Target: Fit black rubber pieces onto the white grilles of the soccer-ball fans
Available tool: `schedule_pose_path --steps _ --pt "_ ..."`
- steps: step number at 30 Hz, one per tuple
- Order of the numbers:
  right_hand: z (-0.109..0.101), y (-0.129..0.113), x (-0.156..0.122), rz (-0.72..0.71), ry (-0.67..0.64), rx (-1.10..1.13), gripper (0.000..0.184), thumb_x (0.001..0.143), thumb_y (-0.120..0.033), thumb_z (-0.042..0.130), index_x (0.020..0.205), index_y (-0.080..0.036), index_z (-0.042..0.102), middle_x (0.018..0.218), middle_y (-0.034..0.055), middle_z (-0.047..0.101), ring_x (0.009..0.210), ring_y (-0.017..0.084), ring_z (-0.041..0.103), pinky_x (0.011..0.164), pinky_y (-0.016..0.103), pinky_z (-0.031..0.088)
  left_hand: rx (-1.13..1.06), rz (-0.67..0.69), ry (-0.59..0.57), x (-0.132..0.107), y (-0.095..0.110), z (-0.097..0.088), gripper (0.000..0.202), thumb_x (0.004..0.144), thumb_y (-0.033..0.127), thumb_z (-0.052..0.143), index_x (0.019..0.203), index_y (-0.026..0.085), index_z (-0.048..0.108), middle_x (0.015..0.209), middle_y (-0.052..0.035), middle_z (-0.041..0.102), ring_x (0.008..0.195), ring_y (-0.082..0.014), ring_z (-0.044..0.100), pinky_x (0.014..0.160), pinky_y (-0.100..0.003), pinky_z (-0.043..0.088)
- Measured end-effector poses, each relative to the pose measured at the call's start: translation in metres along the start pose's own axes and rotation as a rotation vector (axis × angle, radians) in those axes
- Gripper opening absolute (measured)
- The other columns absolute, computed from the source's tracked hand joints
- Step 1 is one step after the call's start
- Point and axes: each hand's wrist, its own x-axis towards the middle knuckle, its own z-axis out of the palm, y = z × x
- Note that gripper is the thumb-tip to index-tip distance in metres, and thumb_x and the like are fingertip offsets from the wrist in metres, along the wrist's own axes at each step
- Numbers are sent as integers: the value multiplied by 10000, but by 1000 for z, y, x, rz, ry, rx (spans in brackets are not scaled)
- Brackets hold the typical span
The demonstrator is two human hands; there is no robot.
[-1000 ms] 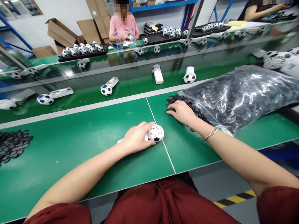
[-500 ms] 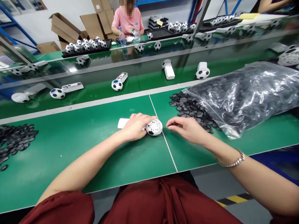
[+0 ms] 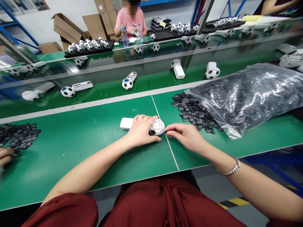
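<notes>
The football-patterned device [image 3: 157, 126] called for steady support on the green bench [image 3: 87, 132], with the black piece [image 3: 166, 132] presented squarely. The device's round head lay between your left hand's [image 3: 141, 129] thumb and fingers, gripped, its white handle [image 3: 126, 123] projecting beyond. Your right hand [image 3: 185, 135] pinched the piece beside the head; whether they touched was unclear.

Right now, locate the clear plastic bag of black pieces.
The clear plastic bag lies at the head view's right, beyond the person's right hand, beside the loose black pieces.
</notes>
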Motion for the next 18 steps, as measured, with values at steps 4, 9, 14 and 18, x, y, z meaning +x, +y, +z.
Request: schedule_pose_path --steps 4,9,14,18 --pt "6 6 3 42 29 126 119 786 -295 578 814 -192 630 824 23 644 767 170 584 716 302 462 6 -29 40 1 4 2 722 656 620 592 1226 196 463 1137 -80 575 1067 -282 454 963 -448 287" --pt "8 9 10 112 -7 212 125 761 -305 602 782 -182 611 751 3 626 688 146 559 666 279 452 18 -39 50 1 7 4 648 685 631 552 1172 206 513 1069 -72 608 1011 -268 497 939 -434 313" --pt "10 8 10 106 -6 173 115 755 -294 609 756 -179 606 719 -5 615 647 132 533 629 265 437 23 -69 65 1 11 4 613 695 582 567 1171 199 520 1073 -68 611 1017 -264 498 943 -428 313" --pt "8 8 14 113 11 177 120 729 -284 635 720 -176 583 679 -15 593 608 117 510 587 251 419 3 -99 83 2 14 4 555 680 506 606 1138 201 541 1032 -48 625 972 -250 512 899 -409 344"
